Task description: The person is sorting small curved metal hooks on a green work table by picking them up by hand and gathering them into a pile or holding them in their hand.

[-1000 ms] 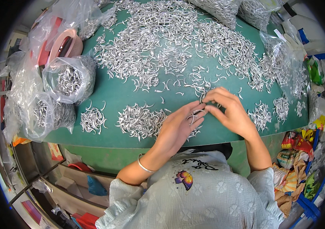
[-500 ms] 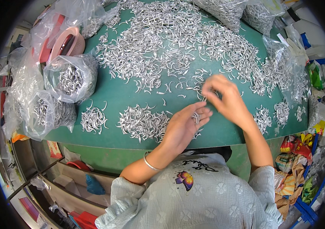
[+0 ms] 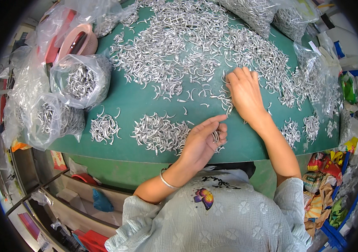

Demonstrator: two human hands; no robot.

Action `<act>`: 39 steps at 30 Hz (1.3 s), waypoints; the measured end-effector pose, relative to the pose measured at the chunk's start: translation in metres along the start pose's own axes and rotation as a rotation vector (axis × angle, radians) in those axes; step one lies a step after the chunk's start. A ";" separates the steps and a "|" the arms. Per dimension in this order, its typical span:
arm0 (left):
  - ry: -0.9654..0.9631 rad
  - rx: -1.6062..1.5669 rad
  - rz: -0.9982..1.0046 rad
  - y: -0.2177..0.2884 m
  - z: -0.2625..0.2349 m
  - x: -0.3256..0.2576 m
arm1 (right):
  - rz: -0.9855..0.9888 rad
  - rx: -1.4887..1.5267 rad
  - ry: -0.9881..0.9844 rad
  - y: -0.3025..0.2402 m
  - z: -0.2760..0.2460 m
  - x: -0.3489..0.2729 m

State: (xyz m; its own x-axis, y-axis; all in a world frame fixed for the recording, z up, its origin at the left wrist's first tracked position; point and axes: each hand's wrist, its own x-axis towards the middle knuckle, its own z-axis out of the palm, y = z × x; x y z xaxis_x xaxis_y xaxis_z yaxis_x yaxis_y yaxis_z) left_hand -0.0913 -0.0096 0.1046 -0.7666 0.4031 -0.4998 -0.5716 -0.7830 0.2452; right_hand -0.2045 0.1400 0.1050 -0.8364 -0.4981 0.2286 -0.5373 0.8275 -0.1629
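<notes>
Small silver curved metal pieces (image 3: 174, 50), hook-like in shape, are spread in a wide heap across the far half of the green table. My left hand (image 3: 202, 143) is turned palm inward near the front edge, its index finger stretched and the other fingers curled round several curved pieces (image 3: 216, 136). Beside it on the left lies a dense pile of the same pieces (image 3: 158, 133). My right hand (image 3: 247, 94) is farther off, back upward, with bent fingers reaching down at the near edge of the heap. Its fingertips are partly hidden, so what they pinch cannot be made out.
Smaller piles lie at left (image 3: 104, 128) and right (image 3: 311, 127) along the green table (image 3: 132, 103). Clear bags of pieces (image 3: 82, 82) crowd the left side, by a pink basket (image 3: 90, 44). More filled bags (image 3: 250, 14) stand at the far right.
My right hand has moved away from the left hand, forward to the edge of the heap. My left hand's fingers have curled in more over the pieces. The view has shifted slightly.
</notes>
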 end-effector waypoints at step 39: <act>0.073 -0.157 0.256 0.022 -0.007 -0.025 | 0.017 0.696 -0.203 -0.026 -0.038 -0.034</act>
State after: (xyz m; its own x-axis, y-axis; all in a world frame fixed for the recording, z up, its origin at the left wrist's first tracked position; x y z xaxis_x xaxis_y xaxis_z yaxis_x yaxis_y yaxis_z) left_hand -0.0828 -0.0401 0.1170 -0.8535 0.1523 -0.4983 -0.3057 -0.9208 0.2422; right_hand -0.1583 0.1456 0.1381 -0.8124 -0.5810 0.0486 -0.4115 0.5124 -0.7538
